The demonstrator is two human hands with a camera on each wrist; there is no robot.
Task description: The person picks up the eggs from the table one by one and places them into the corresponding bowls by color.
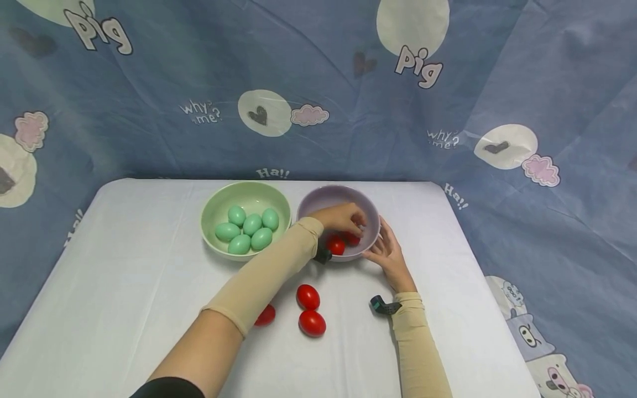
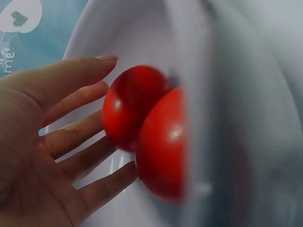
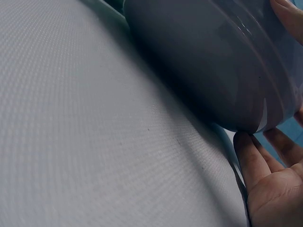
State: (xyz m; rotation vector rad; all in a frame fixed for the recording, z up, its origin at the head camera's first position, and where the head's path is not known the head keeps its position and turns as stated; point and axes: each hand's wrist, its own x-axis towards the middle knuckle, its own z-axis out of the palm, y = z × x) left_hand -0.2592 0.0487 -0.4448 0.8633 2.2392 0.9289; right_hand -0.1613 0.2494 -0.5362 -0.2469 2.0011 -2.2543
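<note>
My left hand [image 1: 343, 217] is inside the purple bowl [image 1: 318, 194], its fingers loosely spread beside a red egg [image 2: 132, 106]. A second red egg [image 2: 163, 146] lies against the first, partly hidden by the bowl's rim in the left wrist view. On the bowl's right side, my right hand [image 1: 393, 262] holds the outer wall, thumb near the rim and fingers along the side. Below the bowl, two red eggs, one [image 1: 308, 297] just above the other [image 1: 312, 323], lie on the table. Another red egg [image 1: 266, 315] is partly covered by my left forearm.
A green bowl [image 1: 211, 213] with several mint-green eggs [image 1: 251, 224] stands left of the purple one. Both bowls stand near the back edge of the white-covered table [image 1: 124, 265]. A blue printed cloth [image 1: 323, 66] hangs behind.
</note>
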